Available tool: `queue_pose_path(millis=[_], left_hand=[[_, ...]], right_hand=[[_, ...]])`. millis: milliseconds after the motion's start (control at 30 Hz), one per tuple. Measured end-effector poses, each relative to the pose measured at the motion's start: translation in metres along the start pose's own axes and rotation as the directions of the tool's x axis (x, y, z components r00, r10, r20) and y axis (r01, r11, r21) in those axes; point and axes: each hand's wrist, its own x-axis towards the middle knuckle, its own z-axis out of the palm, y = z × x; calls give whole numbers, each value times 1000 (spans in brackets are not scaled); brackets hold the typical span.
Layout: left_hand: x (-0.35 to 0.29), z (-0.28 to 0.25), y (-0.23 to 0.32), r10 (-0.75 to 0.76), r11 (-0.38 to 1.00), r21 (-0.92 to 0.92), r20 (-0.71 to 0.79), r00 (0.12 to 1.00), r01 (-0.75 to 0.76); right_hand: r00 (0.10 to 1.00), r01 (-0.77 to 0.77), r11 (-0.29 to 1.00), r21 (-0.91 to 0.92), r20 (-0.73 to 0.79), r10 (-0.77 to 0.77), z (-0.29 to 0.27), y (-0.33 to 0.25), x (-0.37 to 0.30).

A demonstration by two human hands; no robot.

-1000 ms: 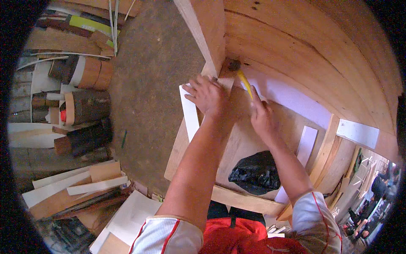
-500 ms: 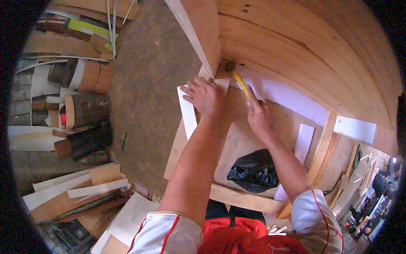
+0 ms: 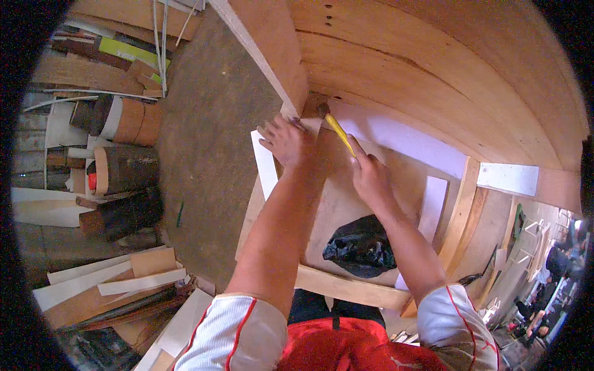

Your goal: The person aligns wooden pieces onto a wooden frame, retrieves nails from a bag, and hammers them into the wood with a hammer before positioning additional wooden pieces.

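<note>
My right hand (image 3: 373, 182) is wrapped round the yellow handle of a hammer (image 3: 338, 132). The hammer's dark head is up in the inner corner, where the upright wooden panel (image 3: 402, 77) meets a narrower upright board (image 3: 267, 43). My left hand (image 3: 288, 142) lies with fingers spread over the foot of the narrower board, just left of the hammer head. A strip with a white face (image 3: 265, 164) sticks out beneath that hand. Whether a nail is under its fingertips is too small to tell.
A black plastic bag (image 3: 360, 247) lies on the frame's inner panel, behind the near wooden rail (image 3: 352, 289). Offcuts (image 3: 142, 281) are heaped at the lower left. More wood and rolled sheets (image 3: 127, 170) line the left side. Clutter (image 3: 544, 284) fills the far right.
The whole view has shifted a little, so the frame and both hands appear farther left. The hammer head stays close to the corner, and my left hand keeps its place on the wood.
</note>
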Motion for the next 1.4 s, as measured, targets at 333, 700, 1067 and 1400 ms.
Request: queue_pose_path(millis=[333,700,1067,1400], left_hand=[[-52,-4,-18,268,962,-46,-24,963,-269],[-52,-19,-20,219,976,-37,115,969,-216],[-49,2,-38,274,959,-89,68,959,-268],[-199,-30,-37,673,737,-398,367,642,-546]], right_hand=[[986,-121,990,74,-106,129,-24,64,-82],[979,-186,982,24,-78,188,-27,81,-112],[982,-188,982,30,-14,188,-17,103,-105],[983,-174,961,216,-19,182,23,129,-143]])
